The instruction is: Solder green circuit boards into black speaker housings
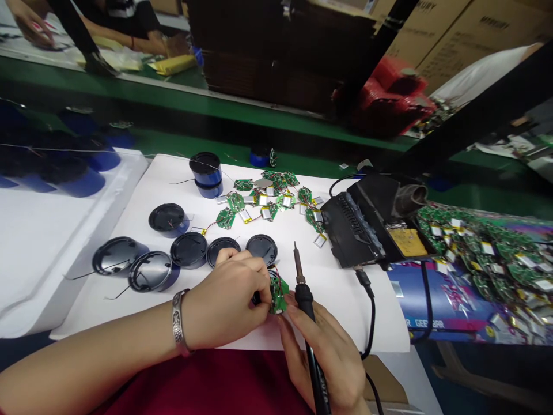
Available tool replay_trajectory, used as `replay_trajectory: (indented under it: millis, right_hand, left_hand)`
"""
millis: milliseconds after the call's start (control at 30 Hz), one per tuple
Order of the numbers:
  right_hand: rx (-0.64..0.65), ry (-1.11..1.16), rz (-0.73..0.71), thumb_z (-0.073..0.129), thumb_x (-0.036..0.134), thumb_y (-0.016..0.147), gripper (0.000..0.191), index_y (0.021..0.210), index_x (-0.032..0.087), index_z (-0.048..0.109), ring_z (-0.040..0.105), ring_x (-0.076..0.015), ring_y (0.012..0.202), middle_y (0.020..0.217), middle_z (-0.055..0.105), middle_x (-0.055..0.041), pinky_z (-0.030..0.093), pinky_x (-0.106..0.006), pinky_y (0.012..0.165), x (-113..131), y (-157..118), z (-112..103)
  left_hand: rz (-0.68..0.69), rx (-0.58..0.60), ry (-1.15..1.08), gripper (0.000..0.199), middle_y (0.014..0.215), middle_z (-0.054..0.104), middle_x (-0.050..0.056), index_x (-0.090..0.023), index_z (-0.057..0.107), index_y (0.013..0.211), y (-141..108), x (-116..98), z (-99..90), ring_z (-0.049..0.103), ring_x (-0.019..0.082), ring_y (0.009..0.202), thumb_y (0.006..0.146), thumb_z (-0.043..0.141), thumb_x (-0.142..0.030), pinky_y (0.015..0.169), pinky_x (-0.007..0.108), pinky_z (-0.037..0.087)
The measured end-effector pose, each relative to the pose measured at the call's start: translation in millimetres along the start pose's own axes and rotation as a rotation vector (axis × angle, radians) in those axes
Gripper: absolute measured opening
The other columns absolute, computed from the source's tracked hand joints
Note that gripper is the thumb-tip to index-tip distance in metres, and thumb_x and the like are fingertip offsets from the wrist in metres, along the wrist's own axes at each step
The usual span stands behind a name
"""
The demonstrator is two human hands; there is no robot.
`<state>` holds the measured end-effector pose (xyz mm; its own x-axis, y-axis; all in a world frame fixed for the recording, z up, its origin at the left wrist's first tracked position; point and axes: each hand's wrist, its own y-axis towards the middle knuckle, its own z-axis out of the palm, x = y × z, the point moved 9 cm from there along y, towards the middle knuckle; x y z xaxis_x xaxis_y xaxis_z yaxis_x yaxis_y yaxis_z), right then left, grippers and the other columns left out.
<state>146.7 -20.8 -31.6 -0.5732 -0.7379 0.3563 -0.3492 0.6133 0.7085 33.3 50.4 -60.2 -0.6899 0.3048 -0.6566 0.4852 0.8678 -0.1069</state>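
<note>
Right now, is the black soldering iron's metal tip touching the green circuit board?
Apart. The head view shows white paper between the metal tip and green circuit board.

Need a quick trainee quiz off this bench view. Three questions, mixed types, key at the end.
1. Multiple choice: where does the yellow sponge sit?
A) in the white tray
B) in the black station
C) on top of the stacked cups

2. True or false: the right hand holds the soldering iron.

3. Fill in the blank: the bracelet is around the person's ____ wrist.

Key: 1 B; 2 true; 3 left
</note>
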Motion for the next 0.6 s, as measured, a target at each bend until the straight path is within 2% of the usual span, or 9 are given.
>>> replay_trajectory:
  millis: [600]
  right_hand:
    - [0.015, -0.034, 0.007, 0.071, -0.001, 0.078, 0.037, 0.113, 0.006, 0.063, 0.073, -0.0211, 0.096, 0.102, 0.075, -0.0143, 0.061, -0.029, 0.090, -1.5, -5.0, 0.6]
  left_hand:
    - [0.036, -0.022, 0.000, 0.019, 0.084, 0.068, -0.002, -0.020, 0.068, 0.065, -2.2, -5.6, -3.9, 0.058, 0.015, 0.085, 0.078, 0.058, -0.010, 0.088, 0.038, 0.031]
